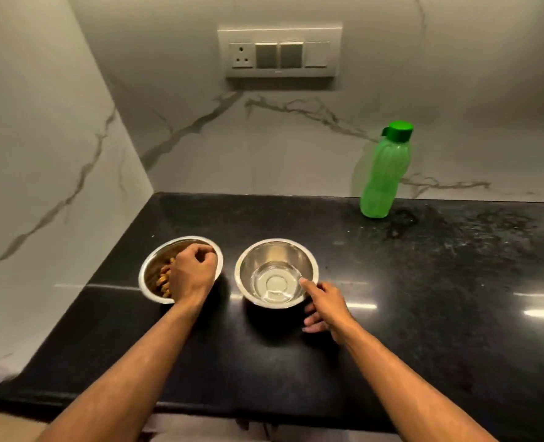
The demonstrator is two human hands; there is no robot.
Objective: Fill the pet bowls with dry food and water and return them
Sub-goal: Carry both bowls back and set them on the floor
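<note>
Two steel bowls stand side by side on the black counter (pixel 423 282). The left bowl (pixel 151 266) holds brown dry food (pixel 163 280); my left hand (pixel 192 271) lies over its right half with the fingers curled on the far rim. The right bowl (pixel 275 250) holds a little clear water at its bottom. My right hand (pixel 326 309) grips this bowl at its near right rim, thumb on the rim's inner side and fingers under the outer wall. A green water bottle (pixel 383 173) with its cap on stands upright at the back right, against the wall.
Marble walls close the counter at the back and on the left, forming a corner behind the left bowl. A switch and socket panel (pixel 280 54) is mounted high on the back wall. The counter's front edge runs just below my forearms.
</note>
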